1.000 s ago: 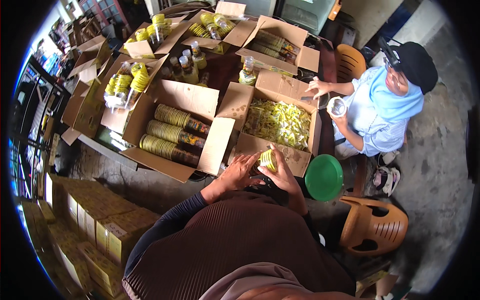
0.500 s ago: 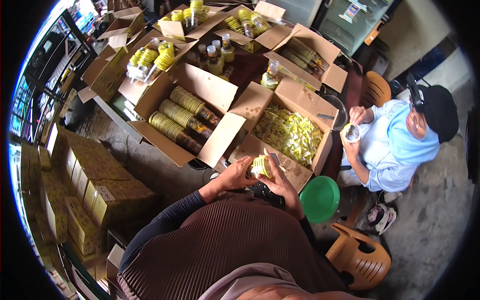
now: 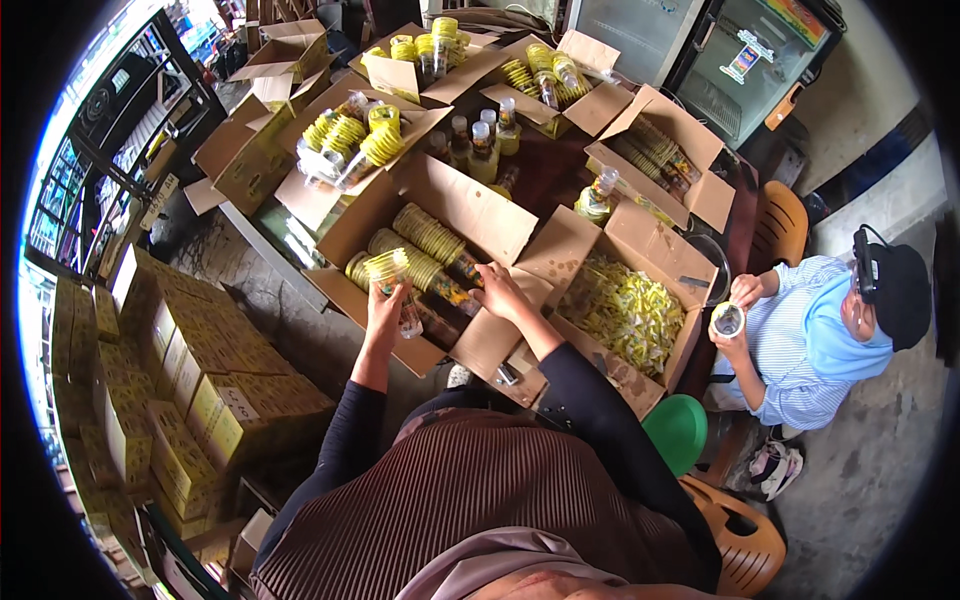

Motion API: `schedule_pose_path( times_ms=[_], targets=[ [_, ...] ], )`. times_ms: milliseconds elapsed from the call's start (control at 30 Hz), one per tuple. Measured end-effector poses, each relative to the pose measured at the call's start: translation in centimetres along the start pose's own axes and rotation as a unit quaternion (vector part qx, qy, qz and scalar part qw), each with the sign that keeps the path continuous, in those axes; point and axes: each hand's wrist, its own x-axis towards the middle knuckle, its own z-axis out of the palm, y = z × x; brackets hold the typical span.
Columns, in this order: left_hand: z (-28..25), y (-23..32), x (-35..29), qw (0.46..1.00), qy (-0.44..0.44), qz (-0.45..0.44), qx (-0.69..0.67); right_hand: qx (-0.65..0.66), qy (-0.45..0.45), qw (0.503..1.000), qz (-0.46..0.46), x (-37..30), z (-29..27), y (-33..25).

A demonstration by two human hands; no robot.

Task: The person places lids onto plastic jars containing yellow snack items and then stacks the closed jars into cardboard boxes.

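Observation:
A short stack of clear plastic cups with yellow rims (image 3: 388, 266) is gripped in my left hand (image 3: 384, 308), its clear lower end hanging below my fingers. This is over the near left part of an open cardboard box (image 3: 472, 212). Several long stacks of yellow-rimmed cups (image 3: 428, 234) with dark, patterned ends lie side by side in that box. My right hand (image 3: 503, 293) reaches over the box's near right flap (image 3: 490, 342), fingers apart, at the end of one long stack; whether it touches the stack I cannot tell.
Right of it, another box (image 3: 660, 238) holds many small yellow-and-white packets (image 3: 625, 315). A green plastic basin (image 3: 677, 436) stands near my right side. At right a person (image 3: 820, 340) holds a yellow-rimmed cup (image 3: 728, 320). Stacked cartons (image 3: 240, 420) fill the left; more cup boxes (image 3: 665, 150) stand behind.
Both hands have moved forward from near my body to the box of cup stacks and parted. The cups both hands were handling are now in my left hand alone. The view has shifted.

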Motion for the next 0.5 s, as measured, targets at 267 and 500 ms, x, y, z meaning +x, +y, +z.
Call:
schedule_pose_path(
  times_ms=[267,500],
  targets=[
    [-1.2,-4.7,7.8,0.99,-0.04,-0.109,-0.076,-0.123,-0.095,0.969,0.191,5.7,3.4,-0.6],
    [-0.7,-4.8,9.5,0.981,-0.063,-0.168,-0.069,-0.094,0.016,0.985,0.147,5.9,4.9,2.8]
  ],
)
